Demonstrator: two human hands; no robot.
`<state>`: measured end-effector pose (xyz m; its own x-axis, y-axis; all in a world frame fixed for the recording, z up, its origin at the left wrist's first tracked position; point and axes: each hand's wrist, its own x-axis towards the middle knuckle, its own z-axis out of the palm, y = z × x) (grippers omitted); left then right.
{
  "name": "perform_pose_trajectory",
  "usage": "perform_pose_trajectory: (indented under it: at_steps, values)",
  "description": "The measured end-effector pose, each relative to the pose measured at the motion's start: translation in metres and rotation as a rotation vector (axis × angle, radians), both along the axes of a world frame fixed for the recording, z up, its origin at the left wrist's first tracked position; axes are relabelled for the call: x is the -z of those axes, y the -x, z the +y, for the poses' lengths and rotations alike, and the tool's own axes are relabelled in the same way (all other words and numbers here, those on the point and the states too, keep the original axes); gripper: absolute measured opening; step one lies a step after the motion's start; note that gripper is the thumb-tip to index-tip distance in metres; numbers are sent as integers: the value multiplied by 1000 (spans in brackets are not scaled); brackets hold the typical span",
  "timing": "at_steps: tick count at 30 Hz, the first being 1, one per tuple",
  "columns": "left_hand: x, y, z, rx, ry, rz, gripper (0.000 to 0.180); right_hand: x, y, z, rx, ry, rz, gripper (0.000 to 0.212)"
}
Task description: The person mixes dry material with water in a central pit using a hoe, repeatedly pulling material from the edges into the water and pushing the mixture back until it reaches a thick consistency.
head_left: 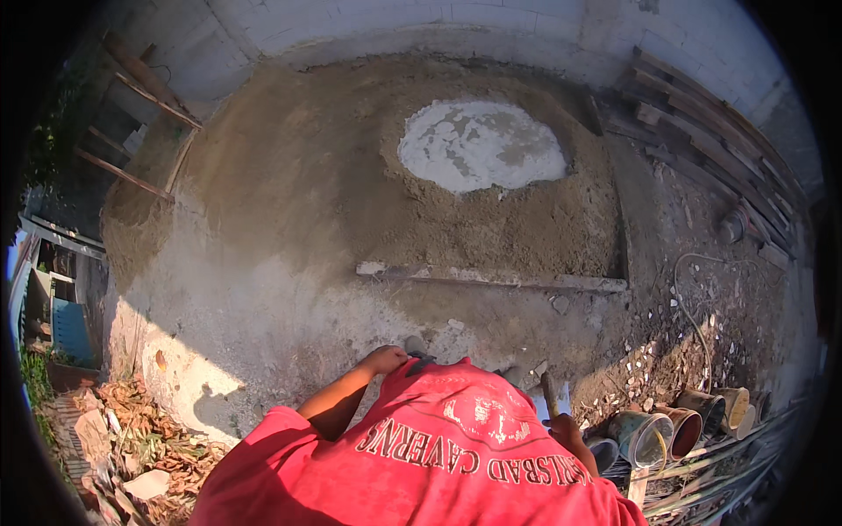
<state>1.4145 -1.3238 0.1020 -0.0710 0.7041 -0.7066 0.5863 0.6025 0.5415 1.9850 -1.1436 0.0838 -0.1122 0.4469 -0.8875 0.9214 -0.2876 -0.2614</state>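
Right hand (pixel 565 428) grasps wooden handle (pixel 549 394), left hand (pixel 386 358) state unclear, floor (pixel 263 302) stretching left of plank (pixel 491 276).

Direct sun is recorded on the leaves (pixel 158 456) and shirt (pixel 456 438); a hard-edged shadow is cast across the slab (pixel 263 289), while the wall (pixel 421 26) is shaded. Straight edges are bowed, and the corners are blacked out. The right hand (pixel 566 430) is rendered small and dark; its grip on the handle (pixel 549 394) cannot be read with certainty.
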Motion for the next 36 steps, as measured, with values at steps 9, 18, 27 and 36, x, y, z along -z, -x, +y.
perform_pose_trajectory:
  at_steps: [9,18,27,36]
  values:
    - [-30,114,41,-607,-90,-390,53,-41,304,133,-393,-496,-52,49]
    - [-49,180,193,-1337,-157,-1217,46,-137,605,119,-351,-16,700,53]
    - [14,383,144,-2043,-531,-843,15,-160,724,151,-742,194,639,55]
    - [68,526,180,-2029,-366,-777,12,-128,847,172,-418,605,482,48]
